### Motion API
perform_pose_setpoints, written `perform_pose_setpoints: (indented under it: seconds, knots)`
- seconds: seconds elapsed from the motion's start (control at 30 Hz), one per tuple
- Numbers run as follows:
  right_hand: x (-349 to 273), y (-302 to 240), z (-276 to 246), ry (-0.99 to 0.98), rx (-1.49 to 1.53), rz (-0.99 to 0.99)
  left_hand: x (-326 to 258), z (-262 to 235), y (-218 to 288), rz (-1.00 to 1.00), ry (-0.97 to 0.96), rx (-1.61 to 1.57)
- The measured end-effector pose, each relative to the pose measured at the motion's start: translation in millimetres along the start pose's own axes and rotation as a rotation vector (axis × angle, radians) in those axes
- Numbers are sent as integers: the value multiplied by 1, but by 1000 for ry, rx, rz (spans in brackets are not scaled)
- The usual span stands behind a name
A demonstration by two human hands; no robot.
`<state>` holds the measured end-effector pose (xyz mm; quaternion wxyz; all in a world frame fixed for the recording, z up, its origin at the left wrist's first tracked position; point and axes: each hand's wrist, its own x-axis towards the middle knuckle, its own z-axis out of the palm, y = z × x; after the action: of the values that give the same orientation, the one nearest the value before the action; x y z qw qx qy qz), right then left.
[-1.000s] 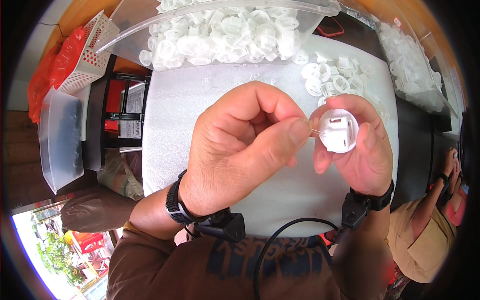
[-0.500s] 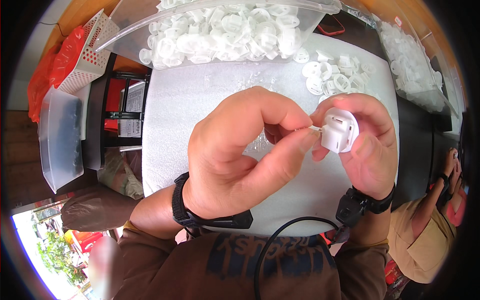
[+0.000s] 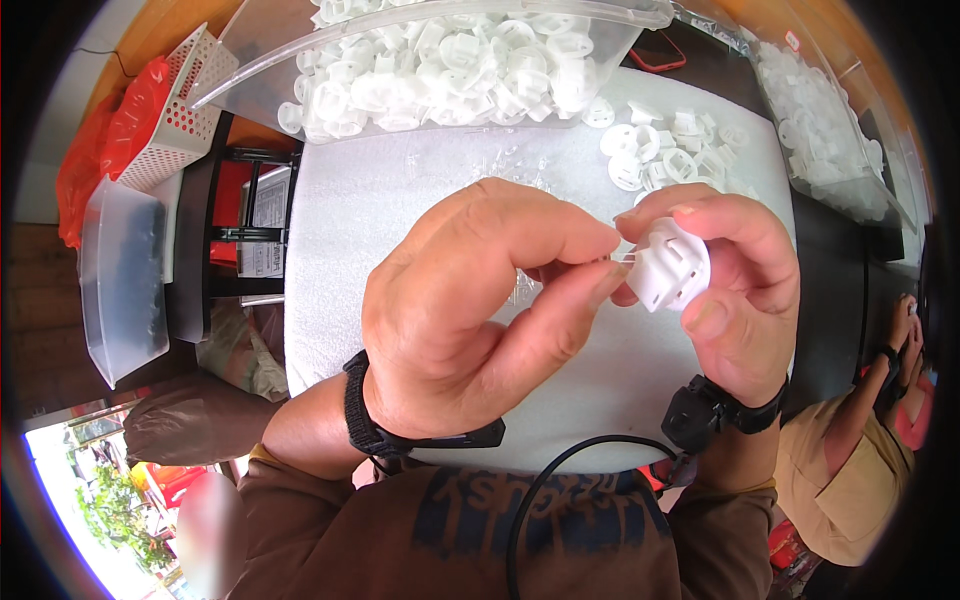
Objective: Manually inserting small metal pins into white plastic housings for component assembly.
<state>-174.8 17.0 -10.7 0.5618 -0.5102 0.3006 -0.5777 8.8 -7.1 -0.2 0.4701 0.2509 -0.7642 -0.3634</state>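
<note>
One dark surface (image 3: 825,300), largely covered by one white sheet (image 3: 330,220), filled the middle of the room; one bright opening (image 3: 100,510) showed greenery at the lower left. One co-worker (image 3: 840,480) in tan was at the right edge, two hands (image 3: 902,328) raised together. Three see-through containers came next: the big bin (image 3: 255,95) at the sheet's far edge and the side bin (image 3: 862,100) to the right, both heaped with white pieces too many to count, and the left tub (image 3: 120,345), dark inside. Near that tub stood one perforated basket (image 3: 190,120) with one red bag (image 3: 135,110). Two bare hands, the left hand (image 3: 470,300) and the right hand (image 3: 755,300), met above the sheet, a black band at each wrist. Upwards of a dozen loose pieces (image 3: 690,124) overlapped at the far right. The right hand's grip was curled partway closed around one round white part (image 3: 668,265), its slotted face turned up. The left hand's grip was a tight pinch, thumb and forefinger on one thin clear piece (image 3: 624,257) at the part's edge; whether it had entered could not be told.
</note>
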Motion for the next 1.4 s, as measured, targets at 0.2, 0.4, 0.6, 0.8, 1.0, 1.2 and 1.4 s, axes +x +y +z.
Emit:
perform_pose_setpoints:
  seconds: [0.2, 0.4, 0.6, 0.8, 1.0, 1.2, 1.4]
  knots:
    - [0, 0, -1, -20, 67, 75, 4, -2, -3, 156, -8, 128]
    - [-1, 0, 2, 17, 53, 86, 3, -3, -3, 159, 7, 131]
    - [-1, 0, 6, 38, -29, 14, 4, -4, -2, 200, 5, 158]
    - [-2, 1, -2, -98, -402, -275, 1, -3, 0, 177, 15, 133]
    - [0, 6, -7, -137, -318, -324, 1, -4, 0, 187, 4, 154]
    - [-4, 2, 6, -30, -133, -219, -1, -1, 2, 189, 2, 126]
    - [1, 2, -3, -134, -206, -295, -1, 1, 5, 154, 9, -18]
